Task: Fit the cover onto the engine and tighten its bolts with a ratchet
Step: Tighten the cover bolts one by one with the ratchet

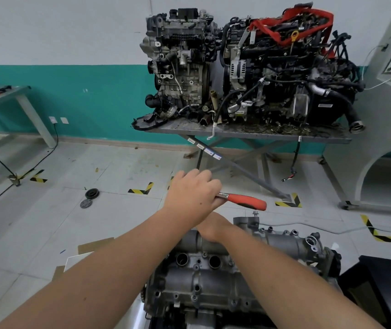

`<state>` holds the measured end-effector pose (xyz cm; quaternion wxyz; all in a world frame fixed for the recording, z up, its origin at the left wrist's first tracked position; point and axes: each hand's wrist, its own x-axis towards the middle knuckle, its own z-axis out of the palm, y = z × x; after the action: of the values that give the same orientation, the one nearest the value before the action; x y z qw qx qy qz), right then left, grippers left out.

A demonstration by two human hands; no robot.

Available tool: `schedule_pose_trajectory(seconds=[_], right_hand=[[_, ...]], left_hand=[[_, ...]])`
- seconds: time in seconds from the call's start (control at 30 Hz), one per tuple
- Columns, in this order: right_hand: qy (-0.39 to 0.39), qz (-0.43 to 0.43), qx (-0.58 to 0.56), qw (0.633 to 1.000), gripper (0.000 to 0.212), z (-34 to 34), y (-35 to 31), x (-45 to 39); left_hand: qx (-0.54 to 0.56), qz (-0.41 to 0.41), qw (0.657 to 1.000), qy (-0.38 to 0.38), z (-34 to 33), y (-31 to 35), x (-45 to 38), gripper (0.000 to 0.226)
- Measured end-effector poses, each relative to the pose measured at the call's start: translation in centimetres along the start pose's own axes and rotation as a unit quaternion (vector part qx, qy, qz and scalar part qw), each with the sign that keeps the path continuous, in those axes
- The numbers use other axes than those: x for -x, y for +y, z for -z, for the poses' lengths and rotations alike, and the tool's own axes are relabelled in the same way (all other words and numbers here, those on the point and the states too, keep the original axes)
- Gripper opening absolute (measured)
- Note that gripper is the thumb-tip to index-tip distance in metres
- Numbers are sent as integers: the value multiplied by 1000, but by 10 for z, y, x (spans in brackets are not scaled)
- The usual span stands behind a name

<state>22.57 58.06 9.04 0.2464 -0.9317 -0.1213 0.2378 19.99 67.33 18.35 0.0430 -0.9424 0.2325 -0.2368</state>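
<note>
Ratchet [242, 200], orange-handled, was clamped in the left hand [193, 194] above the engine [213, 276]; right hand [213, 227] at 6 o'clock beneath, grip untellable.

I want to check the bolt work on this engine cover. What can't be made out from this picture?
Head view only:
- Ratchet head and its socket: hidden under the left hand.
- The bolt being turned: covered by both hands.
- Right hand: its fingers are hidden behind the left forearm, so its grip is unclear.
- Engine lower part: cut off by the bottom edge.
</note>
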Motion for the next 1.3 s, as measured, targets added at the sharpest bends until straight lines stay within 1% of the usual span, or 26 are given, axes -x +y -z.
schedule_pose_trajectory(seconds=[0.07, 0.1, 0.17, 0.23, 0.27, 0.33, 0.37, 0.4, 0.43, 0.47, 0.5, 0.57, 0.63, 0.67, 0.7, 0.73, 0.83, 0.93, 1.0, 1.07, 1.13, 1.2, 1.23, 1.3], right_hand=[[0, 7, 25, 1000, 28, 0, 0, 1], [-1, 6, 28, 1000, 30, 0, 0, 2], [0, 4, 17, 1000, 32, -1, 0, 0], [16, 1, -6, 1000, 31, 0, 1, 1], [26, 1, -29, 999, 30, 1, 2, 0], [52, 16, -84, 995, 30, -1, 1, 2], [34, 14, -119, 992, 29, -3, 0, 1], [10, -2, -164, 986, 27, -3, -1, 0], [-6, -21, -174, 985, 26, -3, 0, -2], [-9, -41, -147, 988, 27, -2, -2, -5], [-6, -53, -105, 993, 31, -2, 0, -8], [-8, -49, -42, 998, 33, -3, 2, -10], [-24, -36, -23, 999, 32, -2, 3, -8], [-22, -41, -24, 999, 33, 0, 2, -6], [-19, -48, -25, 998, 32, 0, 2, -7], [-19, -53, -25, 998, 33, 0, 2, -6], [-12, -47, -7, 999, 40, 1, 2, -6], [-11, -33, -4, 999, 33, 0, 4, -6], [-11, -30, -11, 999, 27, -1, 5, -4], [-8, -25, -14, 1000, 25, -1, 6, -5], [-9, -22, -11, 1000, 25, -1, 6, -5], [-11, -21, -7, 1000, 28, -2, 6, -7], [-9, -19, -6, 1000, 31, -4, 7, -8], [-3, -21, -12, 1000, 35, -4, 7, -8]], left_hand=[[-15, 6, 995, 96, -7, -2, 7, 44], [-19, 17, 992, 125, -9, -2, 9, 44], [-18, 42, 987, 154, -13, -2, 11, 45], [2, 80, 985, 152, -16, 0, 14, 47], [26, 107, 984, 138, -17, 1, 17, 52], [114, 154, 976, 102, -21, 4, 23, 67], [182, 166, 965, 90, -24, 5, 25, 71], [277, 174, 941, 87, -25, 8, 27, 67], [386, 187, 898, 97, -26, 11, 29, 58], [477, 209, 847, 111, -25, 17, 28, 48], [539, 245, 796, 126, -24, 24, 27, 41], [607, 338, 704, 147, -24, 33, 21, 35], [662, 411, 612, 134, -24, 34, 13, 41], [688, 434, 568, 121, -24, 31, 10, 45], [706, 446, 538, 112, -24, 27, 8, 46], [716, 446, 526, 104, -24, 22, 8, 45], [738, 395, 545, 47, -23, 4, 13, 38], [746, 349, 565, -42, -14, -17, 21, 38], [721, 346, 592, -96, -6, -29, 20, 36], [678, 363, 623, -139, 2, -34, 12, 39], [617, 378, 666, -183, 10, -33, -1, 37], [550, 378, 712, -217, 18, -27, -15, 26], [513, 366, 743, -227, 21, -23, -21, 21], [395, 305, 826, -262, 24, -15, -33, 14]])
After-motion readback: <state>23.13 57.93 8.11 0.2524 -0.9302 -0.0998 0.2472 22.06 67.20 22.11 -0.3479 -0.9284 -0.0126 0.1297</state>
